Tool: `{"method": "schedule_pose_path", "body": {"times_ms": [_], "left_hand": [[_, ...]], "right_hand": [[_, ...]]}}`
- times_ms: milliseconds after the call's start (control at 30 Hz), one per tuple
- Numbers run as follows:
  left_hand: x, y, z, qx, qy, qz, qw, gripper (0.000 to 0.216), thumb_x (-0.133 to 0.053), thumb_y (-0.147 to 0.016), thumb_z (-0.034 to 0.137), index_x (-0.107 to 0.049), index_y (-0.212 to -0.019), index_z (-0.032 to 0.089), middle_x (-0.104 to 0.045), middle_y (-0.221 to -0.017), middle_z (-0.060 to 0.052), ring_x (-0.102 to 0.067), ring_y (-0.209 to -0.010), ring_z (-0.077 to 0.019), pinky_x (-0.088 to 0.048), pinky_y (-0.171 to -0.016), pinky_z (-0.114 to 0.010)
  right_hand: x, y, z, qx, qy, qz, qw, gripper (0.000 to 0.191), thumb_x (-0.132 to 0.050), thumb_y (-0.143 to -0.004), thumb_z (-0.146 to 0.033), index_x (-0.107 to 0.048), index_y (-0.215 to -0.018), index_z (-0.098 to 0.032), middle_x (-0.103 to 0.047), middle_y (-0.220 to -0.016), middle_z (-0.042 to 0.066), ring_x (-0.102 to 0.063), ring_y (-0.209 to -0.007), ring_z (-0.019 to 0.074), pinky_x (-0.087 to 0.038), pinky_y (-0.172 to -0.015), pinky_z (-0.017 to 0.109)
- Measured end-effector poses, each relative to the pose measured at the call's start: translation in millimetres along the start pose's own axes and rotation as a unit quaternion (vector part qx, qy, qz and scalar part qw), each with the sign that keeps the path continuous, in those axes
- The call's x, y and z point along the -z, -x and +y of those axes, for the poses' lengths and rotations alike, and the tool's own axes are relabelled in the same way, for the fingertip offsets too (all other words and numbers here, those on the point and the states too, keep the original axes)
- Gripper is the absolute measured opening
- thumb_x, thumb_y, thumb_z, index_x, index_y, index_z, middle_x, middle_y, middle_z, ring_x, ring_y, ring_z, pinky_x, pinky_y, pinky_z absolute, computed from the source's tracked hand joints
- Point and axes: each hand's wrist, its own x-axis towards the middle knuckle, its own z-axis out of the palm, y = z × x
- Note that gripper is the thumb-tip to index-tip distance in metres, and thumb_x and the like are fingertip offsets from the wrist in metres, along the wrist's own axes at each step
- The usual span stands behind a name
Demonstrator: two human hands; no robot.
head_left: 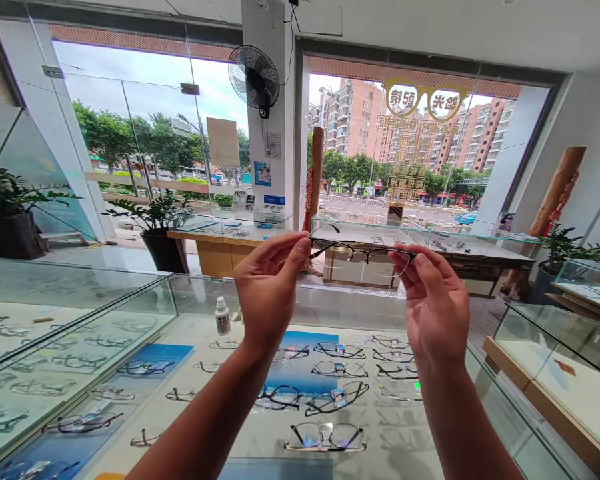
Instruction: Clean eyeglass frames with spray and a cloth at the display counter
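Raised above the glass counter is a pair of eyeglasses [367, 253] with a dark half-rim frame and clear lenses. My left hand [274, 280] pinches it at the left end, thumb and fingers closed near a temple arm. At the opposite end, my right hand [433, 290] grips the frame by the hinge between thumb and index finger. Below, a larger-framed pair of spectacles [326, 437] lies in the showcase [260, 440] among several rows of other frames. Behind my left wrist stands a small white bottle [223, 315] on the glass top.
Another glass case [565, 353] with a wooden edge is at the right. Further display counters [215, 250] line the window side. Potted plants [163, 230] stand on the floor at the left, and a black wall fan [255, 77] hangs on the pillar.
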Motion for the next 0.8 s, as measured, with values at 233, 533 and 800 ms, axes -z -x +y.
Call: {"method": "schedule_pose_path", "body": {"times_ms": [233, 533, 800], "left_hand": [[-1.2, -0.4, -0.6, 0.017, 0.004, -0.015, 1.000, 0.020, -0.085, -0.090, 0.039, -0.084, -0.104, 0.025, -0.084, -0.110, -0.008, -0.081, -0.099, -0.0206, -0.065, -0.068, -0.026], [-2.9, -1.2, 3.0, 0.083, 0.057, -0.035, 0.994, 0.016, -0.086, -0.089, 0.034, -0.085, -0.102, 0.026, -0.084, -0.119, -0.006, -0.080, -0.103, -0.0190, -0.065, -0.077, -0.024], [-3.1, -3.4, 1.3, 0.126, 0.110, -0.065, 0.984, 0.017, -0.087, -0.087, 0.034, -0.085, -0.102, 0.025, -0.083, -0.119, -0.007, -0.079, -0.113, -0.0214, -0.064, -0.102, -0.034]], "right_hand": [[-1.5, 0.0, 0.8, -0.002, -0.024, 0.000, 1.000, 0.015, -0.081, -0.093, -0.032, -0.082, -0.104, -0.022, -0.084, -0.106, 0.005, -0.080, -0.100, 0.0193, -0.063, -0.099, 0.040], [-4.2, 2.3, -2.4, -0.011, -0.026, 0.004, 1.000, 0.012, -0.080, -0.093, -0.032, -0.083, -0.102, -0.024, -0.083, -0.107, 0.004, -0.078, -0.103, 0.0198, -0.061, -0.103, 0.042], [-3.3, 0.4, -1.9, 0.002, -0.011, 0.002, 1.000, 0.013, -0.079, -0.094, -0.033, -0.082, -0.103, -0.024, -0.083, -0.107, 0.005, -0.078, -0.102, 0.0208, -0.061, -0.101, 0.044]]}}
